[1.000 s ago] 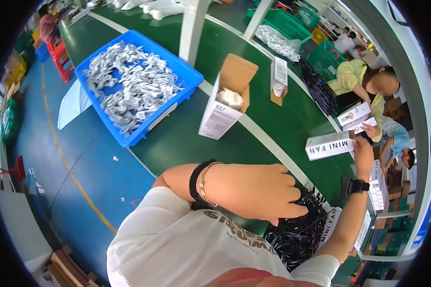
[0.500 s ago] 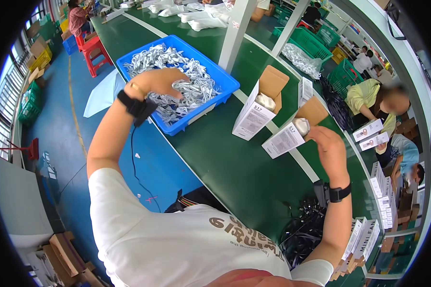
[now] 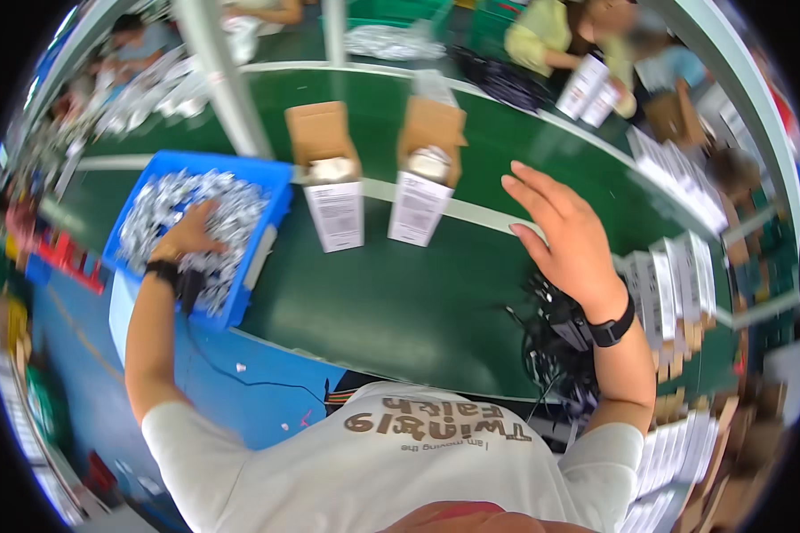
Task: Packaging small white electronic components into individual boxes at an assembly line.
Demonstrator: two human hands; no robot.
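My left hand (image 3: pixel 189 234) reaches into a blue plastic bin (image 3: pixel 267 233), over a heap of white cables (image 3: pixel 231 191). Its thumb and a finger stand apart; the other fingers are hard to make out. In mid-air over the green table, to the right of two white cartons, my right hand (image 3: pixel 564 235) is open with its fingers stretched out. The left carton (image 3: pixel 339 218) and the right carton (image 3: pixel 418 209) stand upright with brown flaps raised. A whitish item shows in the mouth of each.
Black cables (image 3: pixel 556 342) lie in a tangle below my right hand. Rows of white boxes (image 3: pixel 671 284) stand at the right. A white post (image 3: pixel 231 80) rises behind the bin. Across the table, a person in yellow (image 3: pixel 542 35) holds white boxes (image 3: pixel 587 89).
The view has swung, so the bin and cartons appear farther left. My right hand has come away from the right carton and opened. My left hand has moved lower over the cables.
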